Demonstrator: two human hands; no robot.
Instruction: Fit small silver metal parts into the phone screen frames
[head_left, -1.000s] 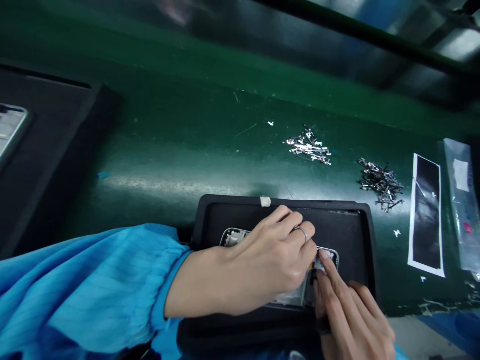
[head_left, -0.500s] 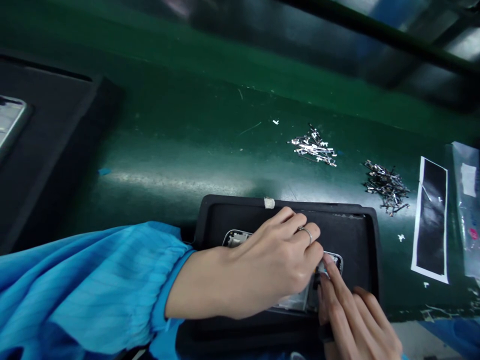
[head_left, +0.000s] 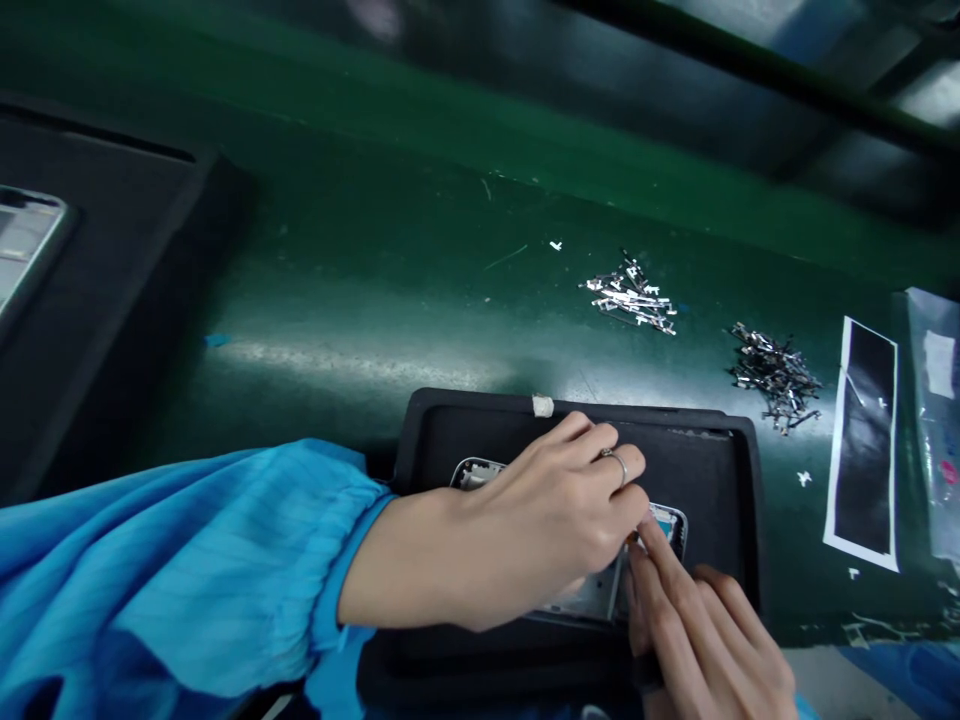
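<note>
A silver phone frame (head_left: 474,472) lies in a black foam tray (head_left: 705,460) near the bottom of the view. My left hand (head_left: 540,530), in a blue sleeve and with a ring on one finger, reaches across from the left, fingers curled down over the frame and hiding most of it. My right hand (head_left: 697,630) comes up from the lower right. Its index finger and thumb are pinched together at the frame's right end (head_left: 673,520), just under my left fingertips. What the pinch holds is hidden.
Two small heaps of metal parts (head_left: 630,295) (head_left: 776,375) lie on the green bench beyond the tray. A black strip on white backing (head_left: 862,440) and a clear bag (head_left: 937,420) lie at the right. A second black tray (head_left: 112,280) holding another frame (head_left: 22,240) sits at the left.
My right index finger has slid slightly lower and closer in under my left fingertips. My left hand stays on the frame. The view has shifted a little.
</note>
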